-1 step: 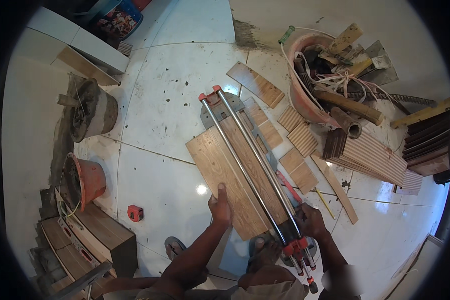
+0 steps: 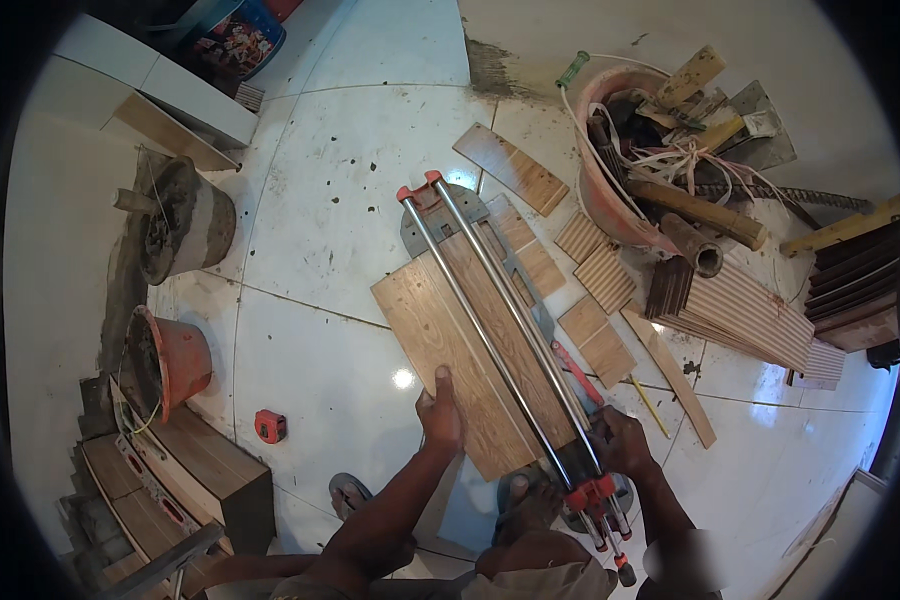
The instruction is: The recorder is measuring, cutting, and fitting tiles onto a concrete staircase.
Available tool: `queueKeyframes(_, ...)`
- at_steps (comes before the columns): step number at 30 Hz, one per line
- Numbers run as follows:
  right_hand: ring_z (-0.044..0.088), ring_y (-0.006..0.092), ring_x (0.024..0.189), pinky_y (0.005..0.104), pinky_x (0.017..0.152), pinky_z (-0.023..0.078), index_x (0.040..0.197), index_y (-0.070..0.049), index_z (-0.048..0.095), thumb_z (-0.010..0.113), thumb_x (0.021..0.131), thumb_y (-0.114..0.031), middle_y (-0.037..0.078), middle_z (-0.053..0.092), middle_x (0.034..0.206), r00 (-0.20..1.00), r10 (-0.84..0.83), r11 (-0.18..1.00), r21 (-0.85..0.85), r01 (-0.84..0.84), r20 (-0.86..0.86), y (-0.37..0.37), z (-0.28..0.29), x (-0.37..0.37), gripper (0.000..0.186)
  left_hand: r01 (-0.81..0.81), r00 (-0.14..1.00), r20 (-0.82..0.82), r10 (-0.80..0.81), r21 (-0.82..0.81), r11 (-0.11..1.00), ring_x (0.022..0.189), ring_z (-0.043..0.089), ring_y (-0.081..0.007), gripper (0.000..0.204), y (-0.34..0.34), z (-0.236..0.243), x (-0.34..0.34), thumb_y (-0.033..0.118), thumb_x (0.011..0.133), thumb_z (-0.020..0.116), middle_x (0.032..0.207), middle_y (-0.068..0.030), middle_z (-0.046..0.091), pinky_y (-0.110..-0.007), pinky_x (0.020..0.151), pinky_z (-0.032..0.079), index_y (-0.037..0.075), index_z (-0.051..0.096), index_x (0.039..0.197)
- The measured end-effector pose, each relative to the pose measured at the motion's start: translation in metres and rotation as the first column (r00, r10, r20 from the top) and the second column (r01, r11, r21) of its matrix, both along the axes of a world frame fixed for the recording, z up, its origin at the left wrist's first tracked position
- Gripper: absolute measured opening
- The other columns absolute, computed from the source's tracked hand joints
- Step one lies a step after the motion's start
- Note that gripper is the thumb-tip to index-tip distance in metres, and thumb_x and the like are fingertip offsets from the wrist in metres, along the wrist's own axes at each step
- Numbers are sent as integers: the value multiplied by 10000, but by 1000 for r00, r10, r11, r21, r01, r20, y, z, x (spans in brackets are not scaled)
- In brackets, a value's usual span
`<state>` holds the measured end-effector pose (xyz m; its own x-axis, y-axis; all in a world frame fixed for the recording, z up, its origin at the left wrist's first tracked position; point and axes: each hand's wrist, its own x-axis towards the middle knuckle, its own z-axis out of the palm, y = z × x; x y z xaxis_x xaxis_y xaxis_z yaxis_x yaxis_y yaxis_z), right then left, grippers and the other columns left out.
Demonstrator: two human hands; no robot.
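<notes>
- A wood-look tile [image 2: 450, 350] lies at centre frame on a manual tile cutter [image 2: 510, 330], itself set on the white floor [image 2: 320, 230]; the tile's long axis runs from upper left to lower right, parallel to the cutter's twin steel rails.
- The left hand [image 2: 440, 412] presses flat on the tile's near left edge, fingers spread over the rim rather than curled around it.
- The right hand [image 2: 620, 443] is clenched around the cutter's handle at the rails' lower end, by the red fittings.
- The tile looks stiff, fairly heavy and brittle (glazed ceramic, likely slick); judged best held by its long edges, flat and supported, never by a corner.
- Offcuts [image 2: 595, 300] lie just right of the cutter; a tool-filled pink tub [image 2: 595, 190] sits upper right, an orange bucket [image 2: 175, 360] at left.
</notes>
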<state>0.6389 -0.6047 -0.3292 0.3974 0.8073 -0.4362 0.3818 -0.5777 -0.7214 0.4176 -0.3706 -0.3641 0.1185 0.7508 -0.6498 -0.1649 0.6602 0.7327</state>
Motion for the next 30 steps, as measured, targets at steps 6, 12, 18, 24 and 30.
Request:
queueKeyframes(6,651,268,638,376,594,509,1012,-48,634,868,752,-110,90,639,721,1000,-15,1000,5,15,-11,0,2,-2,356,17,1000,-16,-17,2,1000,1092,641,-181,496,2,-2,-3,363,1045,636,1239,-104,658,-342,990,517,-26,538,1338)
queueKeyframes(12,631,238,606,358,577,491,1015,-49,629,864,767,-116,82,628,702,999,-25,1000,-16,25,-29,3,8,-1,348,21,998,-66,-21,1,1000,1077,648,-182,510,1,4,0,381,1035,652,1218,-111,669,-337,979,522,-34,557,1316)
queueKeyframes(18,630,246,603,363,577,492,1001,-53,631,869,766,-124,84,627,700,1000,-14,1000,-25,14,-25,2,3,0,342,12,999,-48,-12,4,1000,1088,643,-177,503,2,1,-2,377,1036,653,1228,-116,667,-336,986,518,-32,562,1314)
queueKeyframes(24,633,256,615,371,589,496,988,-55,639,871,750,-121,87,629,709,999,-37,999,-16,36,-11,3,5,-1,339,44,997,-58,-44,9,999,1082,642,-178,483,5,7,2,369,1043,642,1224,-112,666,-337,987,516,-28,566,1307)
queueKeyframes(30,640,256,641,367,609,501,1015,-50,653,858,747,-118,94,633,717,998,-51,999,-21,50,-29,2,6,-3,344,39,997,-62,-38,25,999,1097,636,-180,492,3,3,-2,377,1041,642,1240,-111,659,-340,999,509,-26,562,1311)
